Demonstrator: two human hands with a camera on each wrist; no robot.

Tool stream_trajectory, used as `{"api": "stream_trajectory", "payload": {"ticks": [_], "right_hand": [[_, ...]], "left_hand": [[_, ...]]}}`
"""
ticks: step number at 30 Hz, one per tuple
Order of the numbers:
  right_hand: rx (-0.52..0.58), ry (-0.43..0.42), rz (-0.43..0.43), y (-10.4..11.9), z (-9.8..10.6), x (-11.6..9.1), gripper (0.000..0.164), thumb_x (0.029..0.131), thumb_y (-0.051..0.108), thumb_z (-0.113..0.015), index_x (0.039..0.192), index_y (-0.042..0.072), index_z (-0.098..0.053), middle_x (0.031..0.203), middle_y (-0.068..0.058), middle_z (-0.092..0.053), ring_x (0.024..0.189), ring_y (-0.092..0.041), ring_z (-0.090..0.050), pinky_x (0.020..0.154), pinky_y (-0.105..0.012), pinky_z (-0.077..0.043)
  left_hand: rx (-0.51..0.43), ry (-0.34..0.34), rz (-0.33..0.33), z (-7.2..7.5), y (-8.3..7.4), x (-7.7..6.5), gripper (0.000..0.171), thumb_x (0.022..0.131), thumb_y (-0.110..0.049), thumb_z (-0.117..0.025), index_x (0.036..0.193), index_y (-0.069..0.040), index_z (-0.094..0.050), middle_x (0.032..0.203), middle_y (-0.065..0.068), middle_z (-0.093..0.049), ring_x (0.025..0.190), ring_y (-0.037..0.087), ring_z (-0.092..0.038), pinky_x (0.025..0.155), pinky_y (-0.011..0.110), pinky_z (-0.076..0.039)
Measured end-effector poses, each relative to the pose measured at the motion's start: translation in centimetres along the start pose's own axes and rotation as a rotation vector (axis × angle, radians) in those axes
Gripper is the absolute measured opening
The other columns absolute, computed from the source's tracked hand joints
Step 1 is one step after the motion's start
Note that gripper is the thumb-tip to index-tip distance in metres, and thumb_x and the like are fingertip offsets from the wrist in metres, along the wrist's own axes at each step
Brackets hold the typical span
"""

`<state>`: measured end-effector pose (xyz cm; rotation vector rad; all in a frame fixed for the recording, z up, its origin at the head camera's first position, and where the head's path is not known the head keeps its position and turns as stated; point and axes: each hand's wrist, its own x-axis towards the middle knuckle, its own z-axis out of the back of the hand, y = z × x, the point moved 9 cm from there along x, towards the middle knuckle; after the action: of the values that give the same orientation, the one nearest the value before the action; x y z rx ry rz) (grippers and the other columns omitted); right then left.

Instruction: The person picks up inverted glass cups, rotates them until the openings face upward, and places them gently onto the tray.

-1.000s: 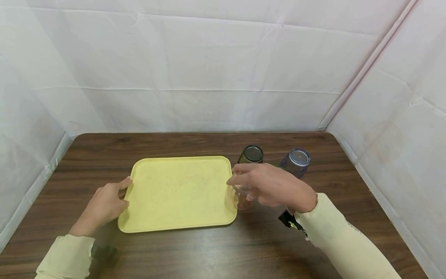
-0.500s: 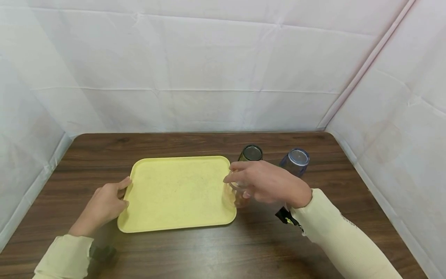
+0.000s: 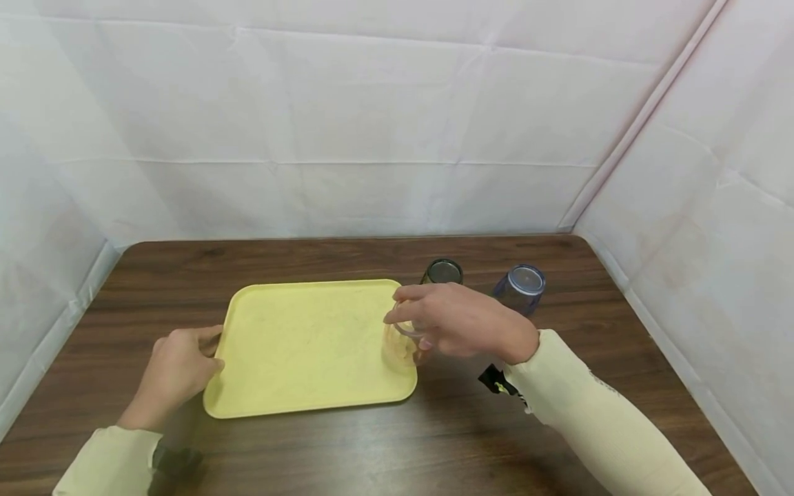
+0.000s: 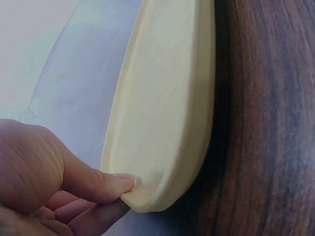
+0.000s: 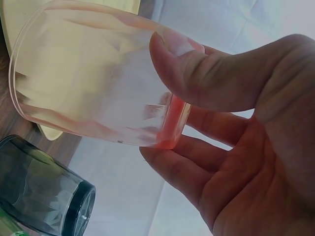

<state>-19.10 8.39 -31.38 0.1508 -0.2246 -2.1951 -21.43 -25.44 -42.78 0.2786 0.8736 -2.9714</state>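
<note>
A yellow tray (image 3: 298,351) lies on the brown table. My left hand (image 3: 176,368) pinches its left rim, the thumb on top and fingers beneath, as the left wrist view shows on the tray's rim (image 4: 157,123). With thumb and fingertips, my right hand (image 3: 462,320) holds a clear, pink-tinted tumbler (image 5: 98,73) near its base. In the head view this tumbler (image 3: 399,344) is upside down over the tray's right side. Whether its mouth touches the tray, I cannot tell. My right hand partly hides it there.
Behind my right hand stand an upside-down dark tumbler (image 3: 444,272) and, farther right, an upside-down blue tumbler (image 3: 522,288). Something green (image 5: 10,225) shows at the right wrist view's lower left corner. White sheeting (image 3: 372,124) encloses the table's back and sides.
My right hand has carried the pink-tinted tumbler a little left, from beside the tray's right edge to over it. My left hand keeps its hold on the tray. The head view has shifted slightly.
</note>
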Motion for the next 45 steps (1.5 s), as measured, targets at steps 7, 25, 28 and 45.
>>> {"api": "stream_trajectory", "payload": {"ticks": [7, 25, 28, 45], "right_hand": [[0.043, 0.006, 0.001, -0.2, -0.2, 0.7, 0.059, 0.081, -0.010, -0.071, 0.133, 0.019, -0.071, 0.141, -0.001, -0.063, 0.110, -0.009, -0.073, 0.077, -0.019, -0.057], [0.082, 0.053, -0.058, -1.0, -0.2, 2.8, 0.062, 0.082, -0.004, -0.077, 0.138, 0.022, -0.069, 0.153, -0.005, -0.058, 0.122, -0.015, -0.071, 0.084, -0.025, -0.058], [0.063, 0.047, -0.038, -0.9, -0.1, 3.1, 0.063, 0.080, -0.004, -0.079, 0.137, 0.021, -0.069, 0.151, -0.007, -0.060, 0.120, -0.016, -0.072, 0.084, -0.027, -0.059], [0.039, 0.075, -0.064, -0.8, 0.2, 4.6, 0.063, 0.084, -0.006, -0.075, 0.139, 0.025, -0.068, 0.155, -0.004, -0.057, 0.122, -0.016, -0.071, 0.087, -0.028, -0.058]], "left_hand": [[-0.057, 0.049, 0.057, -0.2, 0.8, 0.1, 0.067, 0.087, -0.004, -0.078, 0.146, 0.011, -0.050, 0.138, 0.029, -0.060, 0.121, 0.047, -0.066, 0.101, 0.066, -0.051], [-0.108, 0.067, 0.067, -0.2, 1.3, 0.3, 0.065, 0.088, -0.009, -0.079, 0.145, 0.010, -0.053, 0.140, 0.026, -0.060, 0.122, 0.042, -0.067, 0.101, 0.061, -0.055], [-0.111, 0.068, 0.062, -0.3, 1.2, 0.5, 0.065, 0.088, -0.008, -0.079, 0.144, 0.010, -0.053, 0.140, 0.026, -0.060, 0.122, 0.042, -0.067, 0.098, 0.057, -0.057], [-0.087, 0.073, 0.051, -0.2, 1.1, 0.7, 0.064, 0.090, -0.011, -0.078, 0.145, 0.009, -0.053, 0.138, 0.025, -0.062, 0.121, 0.041, -0.068, 0.100, 0.062, -0.054]]}}
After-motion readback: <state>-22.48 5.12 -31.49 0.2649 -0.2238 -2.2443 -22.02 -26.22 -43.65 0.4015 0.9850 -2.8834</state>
